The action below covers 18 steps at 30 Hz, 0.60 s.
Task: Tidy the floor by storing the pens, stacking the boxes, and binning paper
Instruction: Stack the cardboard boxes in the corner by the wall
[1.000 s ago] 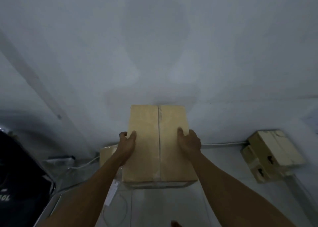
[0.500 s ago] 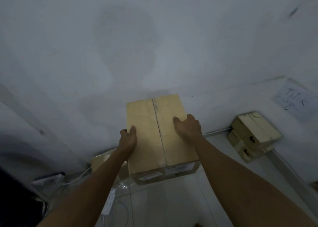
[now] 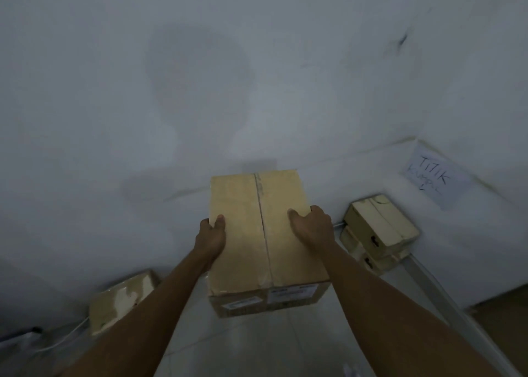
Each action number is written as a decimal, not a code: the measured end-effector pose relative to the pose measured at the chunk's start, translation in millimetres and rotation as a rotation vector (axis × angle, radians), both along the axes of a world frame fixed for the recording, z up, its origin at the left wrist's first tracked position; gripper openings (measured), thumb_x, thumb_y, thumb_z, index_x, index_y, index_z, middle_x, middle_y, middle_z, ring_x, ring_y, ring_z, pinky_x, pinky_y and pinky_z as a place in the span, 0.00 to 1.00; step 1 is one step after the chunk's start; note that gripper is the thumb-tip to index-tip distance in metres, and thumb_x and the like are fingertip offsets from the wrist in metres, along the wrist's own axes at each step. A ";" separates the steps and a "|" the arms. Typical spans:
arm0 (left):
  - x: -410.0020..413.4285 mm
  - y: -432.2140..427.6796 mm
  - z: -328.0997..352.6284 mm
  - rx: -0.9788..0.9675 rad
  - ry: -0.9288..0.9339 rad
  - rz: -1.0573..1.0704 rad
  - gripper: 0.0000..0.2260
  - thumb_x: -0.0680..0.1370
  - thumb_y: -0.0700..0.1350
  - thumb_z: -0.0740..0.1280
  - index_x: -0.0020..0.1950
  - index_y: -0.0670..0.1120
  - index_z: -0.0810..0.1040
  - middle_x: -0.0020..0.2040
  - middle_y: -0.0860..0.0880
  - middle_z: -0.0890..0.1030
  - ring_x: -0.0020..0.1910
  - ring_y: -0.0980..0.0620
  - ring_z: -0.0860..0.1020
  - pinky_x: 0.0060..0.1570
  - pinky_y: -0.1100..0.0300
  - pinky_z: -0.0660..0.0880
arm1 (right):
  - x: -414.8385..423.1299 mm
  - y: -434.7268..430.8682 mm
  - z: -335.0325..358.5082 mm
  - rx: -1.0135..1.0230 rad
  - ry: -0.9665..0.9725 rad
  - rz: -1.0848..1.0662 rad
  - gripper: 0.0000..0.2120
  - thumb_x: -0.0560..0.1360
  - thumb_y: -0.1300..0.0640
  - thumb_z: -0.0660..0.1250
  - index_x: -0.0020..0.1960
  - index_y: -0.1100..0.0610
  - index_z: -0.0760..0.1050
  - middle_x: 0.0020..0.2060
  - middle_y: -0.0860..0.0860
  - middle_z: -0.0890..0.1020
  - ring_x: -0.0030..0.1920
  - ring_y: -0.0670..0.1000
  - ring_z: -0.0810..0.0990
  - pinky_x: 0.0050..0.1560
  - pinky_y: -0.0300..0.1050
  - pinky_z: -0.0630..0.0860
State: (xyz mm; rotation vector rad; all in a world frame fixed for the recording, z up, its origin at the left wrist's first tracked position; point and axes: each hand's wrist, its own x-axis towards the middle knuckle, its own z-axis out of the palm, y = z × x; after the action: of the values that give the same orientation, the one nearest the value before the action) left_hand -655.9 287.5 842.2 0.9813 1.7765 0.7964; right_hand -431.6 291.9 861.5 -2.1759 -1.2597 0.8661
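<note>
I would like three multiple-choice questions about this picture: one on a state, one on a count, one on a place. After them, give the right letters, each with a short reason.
1. How do the left hand and the right hand meet the large cardboard box?
A) both grip it, one on each side
B) both hover above it
C) only one touches it

2. How many pale boxes form the stack in the corner at the right?
A) one
B) two
C) four

3. Where is the handwritten paper sign?
A) on the floor
B) on top of the large cardboard box
C) on the right wall, above the stack

Answers:
1 A: each thumb lies on the top, and each hand clasps a side edge.
2 B: one pale box sits on another.
3 C: the sheet is on the wall, above the stack.
</note>
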 end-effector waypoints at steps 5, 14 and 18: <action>61.6 10.4 -9.2 -0.042 -0.025 -0.006 0.26 0.81 0.58 0.53 0.71 0.40 0.60 0.67 0.37 0.70 0.61 0.36 0.73 0.61 0.41 0.72 | 61.3 12.9 -0.6 -0.013 -0.030 0.013 0.32 0.71 0.36 0.62 0.63 0.60 0.69 0.58 0.57 0.76 0.58 0.61 0.76 0.58 0.55 0.75; 132.5 52.8 -12.4 -0.056 0.014 -0.089 0.26 0.81 0.57 0.53 0.71 0.40 0.60 0.68 0.37 0.70 0.63 0.37 0.72 0.61 0.45 0.72 | 129.9 41.9 -10.2 -0.043 -0.039 -0.022 0.34 0.73 0.39 0.64 0.67 0.64 0.67 0.60 0.58 0.76 0.60 0.60 0.76 0.58 0.53 0.75; 144.5 83.9 -17.2 -0.020 0.079 -0.152 0.27 0.81 0.57 0.53 0.72 0.40 0.60 0.69 0.37 0.69 0.64 0.37 0.71 0.63 0.44 0.70 | 140.4 60.2 -10.1 -0.035 0.001 -0.060 0.36 0.73 0.40 0.65 0.71 0.63 0.61 0.65 0.58 0.72 0.64 0.60 0.73 0.62 0.54 0.73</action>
State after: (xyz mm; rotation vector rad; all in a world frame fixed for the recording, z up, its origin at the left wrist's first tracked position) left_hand -511.3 371.4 825.0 1.1333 1.7496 0.6519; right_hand -291.2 352.0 851.4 -2.2287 -1.1802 0.8714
